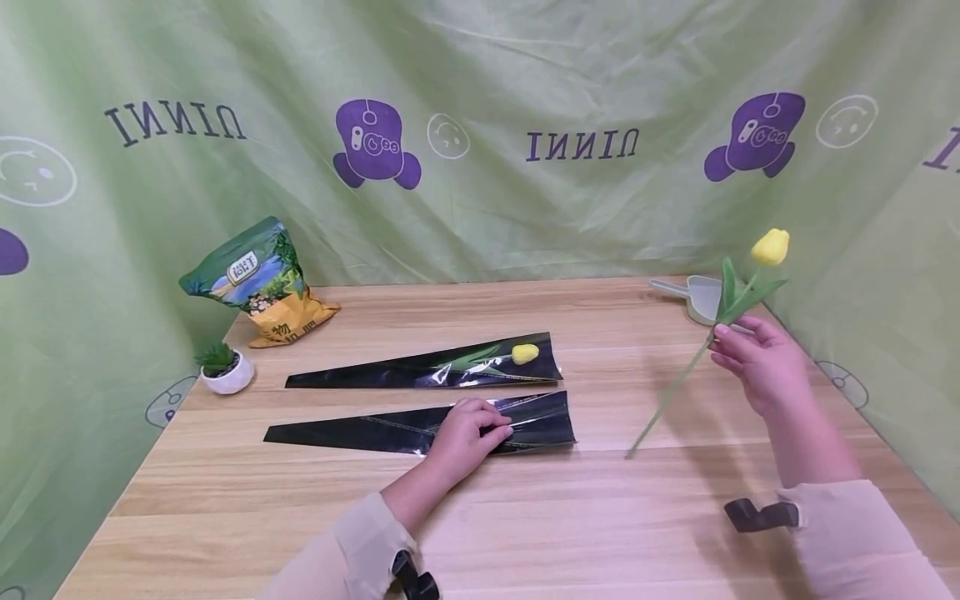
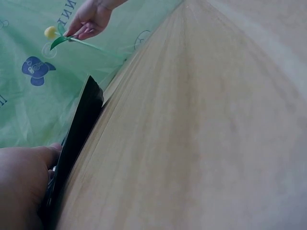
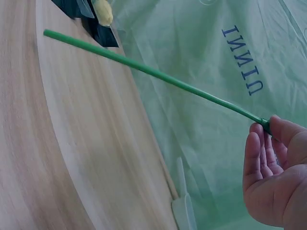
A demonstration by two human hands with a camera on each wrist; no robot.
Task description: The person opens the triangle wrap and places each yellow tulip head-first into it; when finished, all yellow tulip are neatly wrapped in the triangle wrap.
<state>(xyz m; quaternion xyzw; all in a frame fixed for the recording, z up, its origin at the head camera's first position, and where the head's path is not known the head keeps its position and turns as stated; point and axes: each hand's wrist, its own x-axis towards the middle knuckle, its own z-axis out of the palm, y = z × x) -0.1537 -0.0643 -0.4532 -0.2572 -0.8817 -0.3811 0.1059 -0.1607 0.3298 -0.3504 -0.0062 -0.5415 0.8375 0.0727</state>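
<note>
My right hand (image 1: pixel 767 367) pinches a yellow artificial tulip (image 1: pixel 770 247) by its green stem, just under the leaves. Held above the right side of the table, the flower tilts up to the right, and its bare stem (image 3: pixel 158 74) slants down to the left. My left hand (image 1: pixel 468 437) lies over the nearer black flower sleeve (image 1: pixel 337 427), thumb and fingers bent on it near its wide end. Part of that sleeve is hidden under the hand. Behind it, a second black sleeve (image 1: pixel 390 374) lies flat with another yellow tulip (image 1: pixel 525 354) inside.
A pale scoop (image 1: pixel 703 298) lies at the back right of the wooden table (image 1: pixel 540 525). At the back left stand a green-and-yellow bag (image 1: pixel 270 283) and a small potted succulent (image 1: pixel 227 372). Green printed cloth (image 1: pixel 480 217) hangs behind and along both sides.
</note>
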